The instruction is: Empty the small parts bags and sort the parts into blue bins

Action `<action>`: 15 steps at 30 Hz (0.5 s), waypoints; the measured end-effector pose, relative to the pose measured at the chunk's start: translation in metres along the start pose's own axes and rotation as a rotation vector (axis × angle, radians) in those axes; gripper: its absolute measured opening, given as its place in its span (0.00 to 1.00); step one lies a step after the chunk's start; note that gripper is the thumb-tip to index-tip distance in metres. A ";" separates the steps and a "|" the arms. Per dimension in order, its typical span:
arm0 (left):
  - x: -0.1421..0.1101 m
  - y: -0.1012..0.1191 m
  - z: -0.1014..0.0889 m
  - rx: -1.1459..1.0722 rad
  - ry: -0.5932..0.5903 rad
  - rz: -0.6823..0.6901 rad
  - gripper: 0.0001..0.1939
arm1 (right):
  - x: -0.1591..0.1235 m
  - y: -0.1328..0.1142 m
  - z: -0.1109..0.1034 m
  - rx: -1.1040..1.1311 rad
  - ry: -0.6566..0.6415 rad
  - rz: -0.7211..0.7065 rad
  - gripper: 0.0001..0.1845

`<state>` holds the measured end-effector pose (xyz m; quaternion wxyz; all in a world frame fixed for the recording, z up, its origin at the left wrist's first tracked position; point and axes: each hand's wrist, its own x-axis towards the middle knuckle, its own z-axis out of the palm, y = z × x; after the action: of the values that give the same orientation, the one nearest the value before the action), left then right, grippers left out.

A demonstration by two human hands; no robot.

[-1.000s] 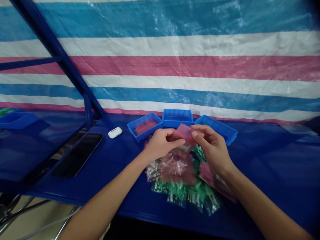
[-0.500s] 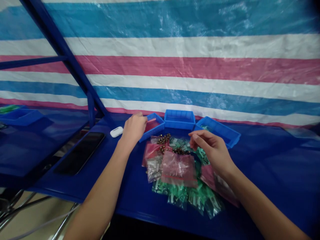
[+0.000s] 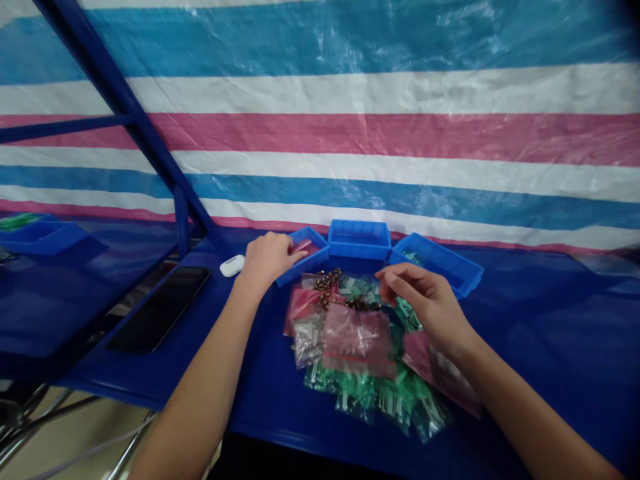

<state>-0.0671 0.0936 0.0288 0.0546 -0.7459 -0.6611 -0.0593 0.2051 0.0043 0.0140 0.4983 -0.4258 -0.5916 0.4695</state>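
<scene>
Three plastic trays [image 3: 359,240] stand side by side along the far edge of the table [image 3: 550,320]. A heap of zip bags [image 3: 357,340] lies just in front of them, with loose small metal parts [image 3: 330,285] on its far end. Left of the heap, an earbud case [image 3: 232,266] sits near the leftmost tray, and a phone [image 3: 160,310] lies further left and nearer. The left hand [image 3: 267,260] rests against the leftmost tray, and the right hand [image 3: 425,300] is over the heap's right side.
</scene>
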 end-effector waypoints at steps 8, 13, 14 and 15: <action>-0.007 -0.003 0.002 -0.163 0.073 0.181 0.30 | 0.003 0.003 -0.003 -0.011 0.019 -0.010 0.12; -0.005 -0.001 0.012 -0.107 -0.024 0.144 0.36 | 0.005 0.009 -0.008 -0.176 0.060 -0.002 0.15; -0.005 0.000 0.013 -0.088 -0.024 0.128 0.36 | 0.006 0.009 -0.010 -0.247 0.077 -0.008 0.15; -0.006 0.001 0.013 -0.071 -0.008 0.118 0.36 | 0.006 0.009 -0.011 -0.331 0.092 -0.020 0.15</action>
<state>-0.0662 0.0896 0.0150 0.0288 -0.7853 -0.6137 -0.0766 0.2157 0.0134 0.0075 0.4526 -0.5172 -0.6416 0.3405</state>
